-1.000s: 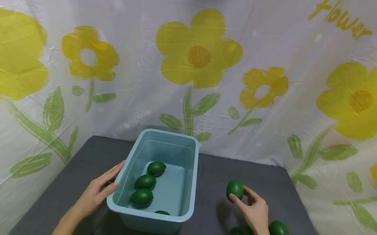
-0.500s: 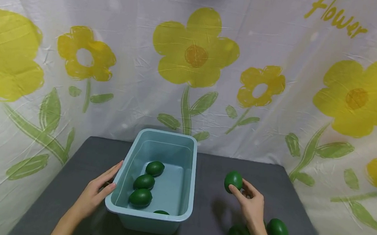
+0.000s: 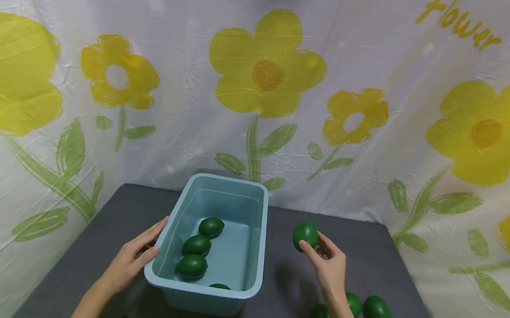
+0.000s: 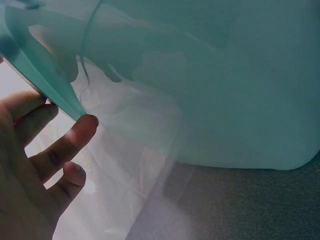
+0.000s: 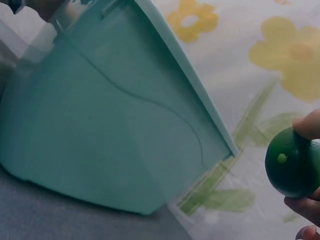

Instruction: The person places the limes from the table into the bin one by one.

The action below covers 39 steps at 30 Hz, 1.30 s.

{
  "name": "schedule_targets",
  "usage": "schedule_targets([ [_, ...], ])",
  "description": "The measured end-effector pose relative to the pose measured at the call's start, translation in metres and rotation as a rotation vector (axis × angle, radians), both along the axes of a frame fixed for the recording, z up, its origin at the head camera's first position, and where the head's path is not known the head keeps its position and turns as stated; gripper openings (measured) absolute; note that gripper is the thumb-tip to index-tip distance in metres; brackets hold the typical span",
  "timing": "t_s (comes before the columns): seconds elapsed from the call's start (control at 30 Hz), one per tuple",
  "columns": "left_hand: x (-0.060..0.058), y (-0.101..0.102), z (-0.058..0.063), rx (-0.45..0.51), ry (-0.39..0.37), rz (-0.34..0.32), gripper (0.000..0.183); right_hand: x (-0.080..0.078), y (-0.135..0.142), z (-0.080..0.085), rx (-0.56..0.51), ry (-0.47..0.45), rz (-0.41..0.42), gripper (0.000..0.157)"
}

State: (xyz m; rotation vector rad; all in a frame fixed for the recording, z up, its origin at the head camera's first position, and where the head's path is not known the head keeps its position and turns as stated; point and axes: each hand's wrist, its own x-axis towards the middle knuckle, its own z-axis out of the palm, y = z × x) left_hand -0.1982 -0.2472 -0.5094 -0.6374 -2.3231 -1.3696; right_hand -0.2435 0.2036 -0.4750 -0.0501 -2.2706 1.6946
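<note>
A light blue plastic bin stands left of the middle of the table in the head view. Inside it lie several dark green limes, one partly hidden by the near wall. My left hand rests its extended fingers against the bin's left rim; the left wrist view shows fingertips touching the rim from outside. To the right of the bin, above the table, my right hand pinches another lime between thumb and fingers. That lime shows a pale stem spot in the right wrist view.
More limes lie on the dark grey table at the front right, some partly behind the right forearm. A white curtain with yellow flowers hangs behind and beside the table.
My right hand has moved left and slightly away from me with the lime, nearer the bin. The left hand keeps its place on the rim.
</note>
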Motion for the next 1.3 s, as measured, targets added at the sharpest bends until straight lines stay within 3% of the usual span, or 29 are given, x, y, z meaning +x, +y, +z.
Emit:
schedule_targets([
  [0.43,0.000,0.000,0.001,-0.013,0.002,0.030,0.060,-0.005,-0.016,0.007,-0.041,0.046,0.036,0.047],
  [0.87,-0.003,0.002,-0.002,0.016,0.005,-0.018,0.061,-0.006,-0.033,0.021,-0.040,0.079,0.067,0.047],
  [1.3,-0.003,0.002,-0.002,0.021,0.023,-0.007,0.061,-0.008,-0.050,0.024,-0.049,0.095,0.118,0.046],
])
